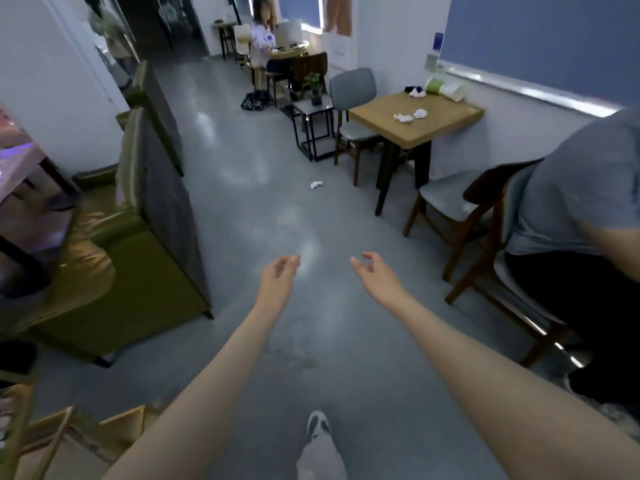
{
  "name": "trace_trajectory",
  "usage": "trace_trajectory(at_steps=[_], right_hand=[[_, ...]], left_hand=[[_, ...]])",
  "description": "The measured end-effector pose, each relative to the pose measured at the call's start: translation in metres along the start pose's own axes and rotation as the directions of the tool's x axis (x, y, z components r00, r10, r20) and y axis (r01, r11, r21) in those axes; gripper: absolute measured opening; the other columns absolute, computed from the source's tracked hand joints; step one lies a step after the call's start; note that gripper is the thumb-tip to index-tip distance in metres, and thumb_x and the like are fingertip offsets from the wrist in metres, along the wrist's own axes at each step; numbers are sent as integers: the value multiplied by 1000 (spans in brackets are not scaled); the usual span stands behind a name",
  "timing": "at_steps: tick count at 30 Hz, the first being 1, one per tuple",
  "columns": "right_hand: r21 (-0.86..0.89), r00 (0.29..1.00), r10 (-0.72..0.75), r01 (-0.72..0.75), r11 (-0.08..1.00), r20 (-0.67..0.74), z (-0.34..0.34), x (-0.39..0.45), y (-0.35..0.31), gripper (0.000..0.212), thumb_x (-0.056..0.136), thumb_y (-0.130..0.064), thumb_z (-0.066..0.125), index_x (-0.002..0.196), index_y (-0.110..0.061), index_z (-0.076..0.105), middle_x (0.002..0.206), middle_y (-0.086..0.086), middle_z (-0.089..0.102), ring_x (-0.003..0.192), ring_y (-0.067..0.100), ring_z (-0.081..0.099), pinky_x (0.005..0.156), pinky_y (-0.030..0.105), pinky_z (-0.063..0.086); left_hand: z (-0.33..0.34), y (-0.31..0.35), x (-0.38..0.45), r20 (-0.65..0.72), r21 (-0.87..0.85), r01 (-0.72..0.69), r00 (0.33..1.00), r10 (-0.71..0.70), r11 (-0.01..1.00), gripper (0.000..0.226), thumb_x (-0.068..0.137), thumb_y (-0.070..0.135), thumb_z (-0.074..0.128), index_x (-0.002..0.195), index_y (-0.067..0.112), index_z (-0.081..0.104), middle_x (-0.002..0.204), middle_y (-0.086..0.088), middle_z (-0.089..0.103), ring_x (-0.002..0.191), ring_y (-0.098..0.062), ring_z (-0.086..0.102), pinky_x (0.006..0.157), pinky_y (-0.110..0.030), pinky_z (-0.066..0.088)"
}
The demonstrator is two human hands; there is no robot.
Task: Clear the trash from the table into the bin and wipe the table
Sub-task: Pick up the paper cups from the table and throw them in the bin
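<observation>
A wooden table (446,128) stands against the right wall, well ahead of me. On it lie crumpled white tissues (410,115), another tissue wad (417,93) with something dark beside it, and a tipped-over green and white paper cup (445,88). One more crumpled tissue (316,184) lies on the grey floor in front of the table. My left hand (278,273) and my right hand (372,271) are stretched out over the floor, fingers loosely curled, holding nothing. No bin shows in view.
A grey chair (353,95) stands at the table's far side and another (450,202) at its near side. A seated person in a grey shirt (581,188) fills the right edge. Green sofas (131,244) line the left. A small black side table with a plant (313,109) stands beyond.
</observation>
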State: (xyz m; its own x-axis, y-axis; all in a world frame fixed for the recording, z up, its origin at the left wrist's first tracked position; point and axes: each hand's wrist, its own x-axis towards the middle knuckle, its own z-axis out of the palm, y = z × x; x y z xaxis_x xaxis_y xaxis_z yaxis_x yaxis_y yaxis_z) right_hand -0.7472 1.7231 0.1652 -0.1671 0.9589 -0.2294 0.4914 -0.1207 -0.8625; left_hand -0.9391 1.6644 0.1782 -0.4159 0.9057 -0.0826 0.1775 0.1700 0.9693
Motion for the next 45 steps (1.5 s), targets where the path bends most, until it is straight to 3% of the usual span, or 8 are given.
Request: trace_trajectory(at_steps=[5, 9, 18, 22, 30, 31, 36, 45], right_hand=[[-15, 996, 69, -70, 997, -57, 2, 76, -21, 59, 101, -49, 48, 145, -11, 42, 130, 15, 59, 115, 27, 58, 88, 27, 38], [-43, 990, 79, -84, 996, -113, -1, 137, -45, 57, 101, -49, 47, 145, -14, 42, 123, 18, 62, 106, 26, 59, 79, 27, 38], [-36, 971, 103, -114, 993, -216, -14, 263, -79, 57, 100, -52, 47, 145, -17, 40, 124, 11, 60, 99, 15, 50, 88, 28, 38], [-25, 977, 103, -110, 994, -189, -12, 327, -85, 59, 100, -54, 45, 147, -19, 39, 112, 0, 54, 104, 16, 52, 89, 28, 38], [44, 987, 109, -105, 994, -117, -25, 478, -88, 60, 99, -54, 46, 147, -18, 38, 131, 8, 55, 119, 24, 54, 90, 28, 37], [60, 987, 114, -108, 992, -116, -51, 558, -91, 60, 100, -54, 46, 147, -18, 39, 132, 10, 56, 118, 23, 54, 90, 28, 37], [46, 986, 101, -96, 994, -133, -68, 602, -92, 61, 100, -54, 46, 148, -17, 38, 136, 8, 54, 124, 24, 52, 91, 27, 35], [120, 972, 183, -166, 979, -147, -111, 713, -80, 62, 97, -59, 46, 147, -23, 37, 137, 7, 56, 124, 24, 54, 95, 35, 43]], left_hand=[[16, -3, 101, 100, -19, 54, 994, -52, 998, 29, 103, 24, 52, 118, 2, 64, 112, -10, 65, 105, -21, 59, 89, -36, 45], [20, 0, 185, 172, 11, -2, 985, 0, 1000, 27, 101, 27, 56, 114, 6, 67, 106, -4, 67, 99, -13, 60, 91, -35, 47], [28, 11, 335, 235, 59, -62, 971, 47, 996, 25, 102, 30, 55, 114, 13, 68, 96, 4, 65, 93, -11, 59, 90, -33, 48], [39, 17, 396, 241, 60, -44, 970, 28, 997, 24, 102, 32, 54, 114, 15, 66, 101, 4, 66, 96, -10, 60, 84, -28, 48], [78, 34, 524, 196, 134, -28, 981, 1, 991, 21, 100, 31, 57, 109, 15, 67, 108, -4, 69, 101, -18, 62, 88, -36, 48], [118, 48, 593, 173, 168, -34, 985, 5, 985, 21, 100, 32, 57, 108, 16, 67, 108, -4, 69, 101, -18, 63, 88, -37, 49], [131, 56, 631, 179, 190, -9, 984, -26, 982, 29, 100, 39, 56, 115, 16, 67, 111, -3, 69, 106, -18, 63, 91, -40, 51], [206, 74, 731, 248, 185, -28, 969, -19, 982, 28, 100, 37, 55, 114, 15, 67, 107, -1, 67, 105, -16, 63, 83, -31, 48]])
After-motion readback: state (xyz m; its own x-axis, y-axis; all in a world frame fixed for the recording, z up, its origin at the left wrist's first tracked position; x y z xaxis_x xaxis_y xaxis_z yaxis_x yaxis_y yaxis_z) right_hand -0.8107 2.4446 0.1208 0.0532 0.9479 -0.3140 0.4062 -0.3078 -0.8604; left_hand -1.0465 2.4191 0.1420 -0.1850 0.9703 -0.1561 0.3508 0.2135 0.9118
